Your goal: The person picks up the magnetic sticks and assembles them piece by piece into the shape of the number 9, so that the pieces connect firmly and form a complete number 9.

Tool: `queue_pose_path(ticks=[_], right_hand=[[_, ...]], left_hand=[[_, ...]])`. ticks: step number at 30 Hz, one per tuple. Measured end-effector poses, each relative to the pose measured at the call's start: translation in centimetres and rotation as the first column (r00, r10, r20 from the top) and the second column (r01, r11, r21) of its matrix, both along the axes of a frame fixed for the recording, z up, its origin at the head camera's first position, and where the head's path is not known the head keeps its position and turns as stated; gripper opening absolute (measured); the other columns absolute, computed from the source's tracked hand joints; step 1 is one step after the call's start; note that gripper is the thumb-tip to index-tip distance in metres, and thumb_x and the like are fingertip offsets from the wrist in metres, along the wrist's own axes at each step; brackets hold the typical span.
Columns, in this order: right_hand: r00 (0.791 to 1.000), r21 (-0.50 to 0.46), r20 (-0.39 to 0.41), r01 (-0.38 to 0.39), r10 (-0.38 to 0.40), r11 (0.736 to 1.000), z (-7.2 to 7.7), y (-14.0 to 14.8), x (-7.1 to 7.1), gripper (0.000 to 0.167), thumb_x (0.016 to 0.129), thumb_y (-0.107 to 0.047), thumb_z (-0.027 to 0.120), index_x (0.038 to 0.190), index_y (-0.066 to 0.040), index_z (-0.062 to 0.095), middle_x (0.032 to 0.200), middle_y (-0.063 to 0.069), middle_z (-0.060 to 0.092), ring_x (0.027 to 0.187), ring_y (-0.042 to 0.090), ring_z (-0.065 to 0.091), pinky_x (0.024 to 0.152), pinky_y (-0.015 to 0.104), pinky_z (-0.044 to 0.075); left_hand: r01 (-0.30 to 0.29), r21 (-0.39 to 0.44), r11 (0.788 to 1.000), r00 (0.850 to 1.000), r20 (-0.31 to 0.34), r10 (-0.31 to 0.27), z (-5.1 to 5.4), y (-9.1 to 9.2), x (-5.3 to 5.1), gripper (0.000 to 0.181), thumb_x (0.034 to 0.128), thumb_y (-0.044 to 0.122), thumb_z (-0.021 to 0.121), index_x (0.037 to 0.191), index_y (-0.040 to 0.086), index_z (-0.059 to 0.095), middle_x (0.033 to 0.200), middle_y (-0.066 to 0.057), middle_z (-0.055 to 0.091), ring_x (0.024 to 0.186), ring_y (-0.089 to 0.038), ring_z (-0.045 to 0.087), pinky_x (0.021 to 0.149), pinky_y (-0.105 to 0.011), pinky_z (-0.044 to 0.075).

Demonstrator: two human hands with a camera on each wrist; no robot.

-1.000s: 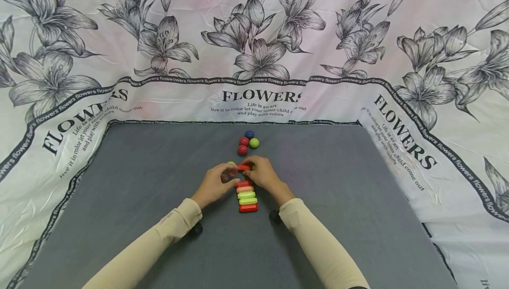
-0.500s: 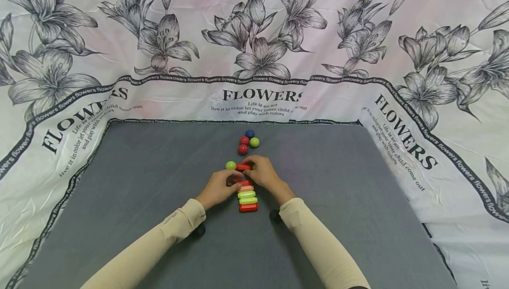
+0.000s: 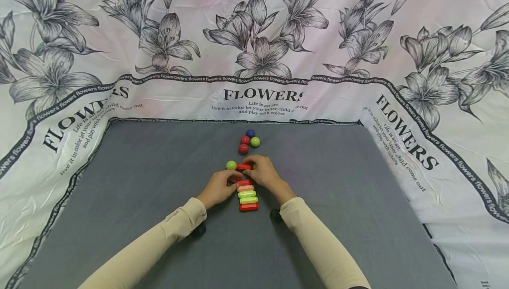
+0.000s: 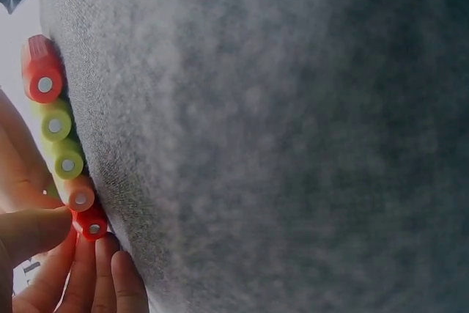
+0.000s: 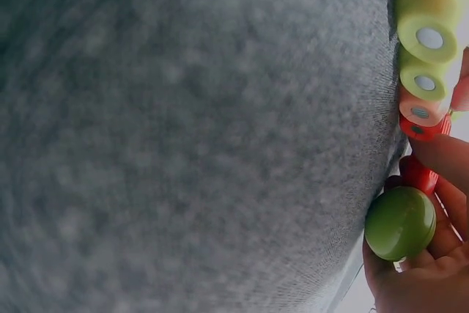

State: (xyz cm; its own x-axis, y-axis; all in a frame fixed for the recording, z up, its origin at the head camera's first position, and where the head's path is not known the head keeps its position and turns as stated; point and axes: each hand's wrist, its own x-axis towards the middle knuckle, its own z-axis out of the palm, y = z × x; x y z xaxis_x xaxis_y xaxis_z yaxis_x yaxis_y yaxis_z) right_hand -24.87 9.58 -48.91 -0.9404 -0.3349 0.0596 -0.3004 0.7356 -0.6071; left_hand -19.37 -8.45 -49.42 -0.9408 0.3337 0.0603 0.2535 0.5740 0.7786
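A column of magnetic rods lies side by side in the head view: a near red rod (image 3: pixel 248 207), two lime rods (image 3: pixel 248 195), an orange rod (image 3: pixel 245 188) and a far red rod (image 3: pixel 244 182). My left hand (image 3: pixel 218 188) pinches the left end of that far red rod, thumb (image 4: pixel 45 229) on one side and fingers beneath. Beyond it, my right hand (image 3: pixel 264 172) grips another red rod (image 3: pixel 244 166). One green ball (image 3: pixel 231 165) sits at this rod's left end. Another green ball (image 5: pixel 401 223) at its right end lies among my right fingers in the right wrist view.
Farther back on the grey tabletop (image 3: pixel 167 156) lie a blue ball (image 3: pixel 250 133), a green ball (image 3: pixel 255 142) and two red balls (image 3: pixel 243 148), bunched together. A flower-printed cloth (image 3: pixel 175 99) rises along the back and sides.
My left hand has come away from the left green ball, leaving it in view, and moved nearer to the far red rod of the column. My right hand stays nearly still.
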Motion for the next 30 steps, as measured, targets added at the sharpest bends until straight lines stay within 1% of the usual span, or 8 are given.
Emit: queue_pose_path(ticks=[6, 12, 18, 27, 30], right_hand=[[1.000, -0.003, 0.011, -0.001, 0.001, 1.000, -0.08, -0.18, 0.01, 0.023, 0.088, -0.015, 0.078, 0.110, -0.009, 0.075, 0.110, 0.008, 0.074, 0.096, 0.022, 0.065, 0.089, 0.040, 0.054], [1.000, -0.015, 0.026, 0.013, -0.013, 1.000, -0.07, -0.17, -0.03, 0.023, 0.089, -0.014, 0.076, 0.111, -0.009, 0.074, 0.113, 0.009, 0.073, 0.098, 0.023, 0.065, 0.089, 0.040, 0.054], [1.000, -0.006, 0.023, 0.012, -0.012, 1.000, -0.02, -0.15, 0.04, 0.023, 0.089, -0.013, 0.076, 0.111, -0.009, 0.075, 0.112, 0.009, 0.073, 0.097, 0.023, 0.065, 0.087, 0.039, 0.054], [0.999, 0.003, 0.033, 0.008, -0.008, 1.000, -0.02, -0.25, -0.04, 0.023, 0.089, -0.014, 0.076, 0.111, -0.010, 0.074, 0.111, 0.009, 0.073, 0.092, 0.022, 0.064, 0.083, 0.037, 0.054], [1.000, 0.005, 0.030, 0.004, -0.004, 1.000, -0.03, -0.30, 0.03, 0.024, 0.089, -0.014, 0.076, 0.112, -0.010, 0.074, 0.111, 0.008, 0.073, 0.092, 0.021, 0.064, 0.083, 0.037, 0.055]], left_hand=[[-0.005, -0.015, 1.000, 1.000, 0.014, 0.005, 0.05, -0.01, 0.12, 0.025, 0.0914, 0.004, 0.068, 0.116, 0.006, 0.072, 0.115, -0.010, 0.073, 0.103, -0.024, 0.070, 0.090, -0.043, 0.057], [0.000, -0.036, 0.999, 1.000, 0.010, 0.000, 0.25, 0.04, -0.12, 0.026, 0.0907, 0.003, 0.069, 0.116, 0.005, 0.073, 0.115, -0.011, 0.073, 0.103, -0.025, 0.070, 0.091, -0.043, 0.057], [0.003, -0.060, 0.998, 1.000, 0.026, -0.001, 0.45, 0.20, -0.22, 0.026, 0.0910, 0.004, 0.068, 0.116, 0.006, 0.073, 0.112, -0.010, 0.074, 0.101, -0.024, 0.070, 0.090, -0.042, 0.057], [-0.013, -0.088, 0.996, 1.000, 0.017, 0.015, 0.86, 0.56, -0.08, 0.024, 0.0908, 0.006, 0.069, 0.114, 0.003, 0.074, 0.109, -0.011, 0.075, 0.098, -0.026, 0.071, 0.088, -0.044, 0.058], [-0.016, -0.098, 0.995, 1.000, 0.015, 0.017, 0.84, 0.64, -0.13, 0.023, 0.0910, 0.006, 0.069, 0.113, 0.003, 0.074, 0.107, -0.012, 0.075, 0.096, -0.025, 0.070, 0.087, -0.044, 0.058]])
